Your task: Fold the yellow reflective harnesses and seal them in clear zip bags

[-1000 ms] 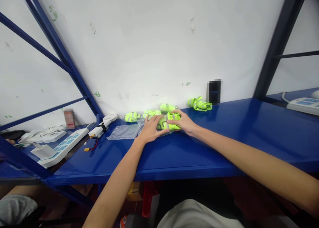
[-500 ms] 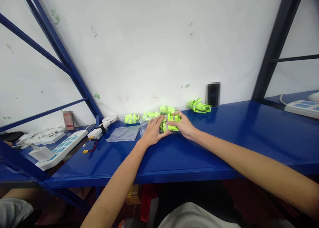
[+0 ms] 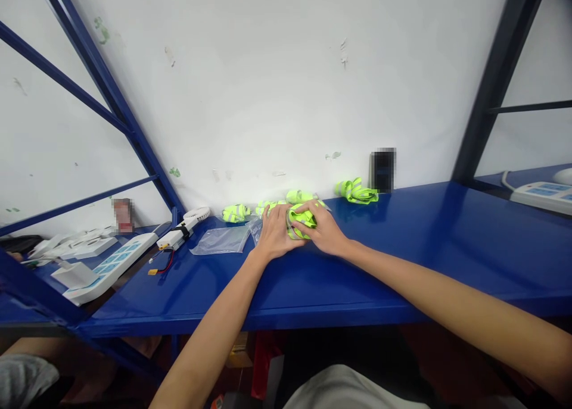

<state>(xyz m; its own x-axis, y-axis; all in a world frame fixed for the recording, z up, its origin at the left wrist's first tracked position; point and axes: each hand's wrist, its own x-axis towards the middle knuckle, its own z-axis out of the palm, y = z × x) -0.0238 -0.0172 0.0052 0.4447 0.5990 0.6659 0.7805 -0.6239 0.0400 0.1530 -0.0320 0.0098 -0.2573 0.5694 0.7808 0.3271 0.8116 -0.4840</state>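
The fingers of the right hand are curled down over the top of a bundle of neon-yellow reflective straps, pressed close together, while the left hand cups the bundle's left side with its fingers bent around it, so the two hands clamp it between them. Half a second ago the right hand lay flatter, fingers stretched across a wider, looser bundle, and the left palm rested more open on the bag; now both hands have drawn in and the bundle looks smaller and more tightly bunched. It sits on the blue shelf, near the back wall, on or in the mouth of a clear plastic bag; whether it is inside the bag cannot be told. Both forearms reach forward from the lower edge of the view, the left rising steeply from below, the right coming in long and low from the right, wrists resting at shelf level. Behind the hands lie more rolled straps along the wall and a further strap roll off to the right. A second flat bag lies just left, and beyond it a white handheld fan and a power strip.
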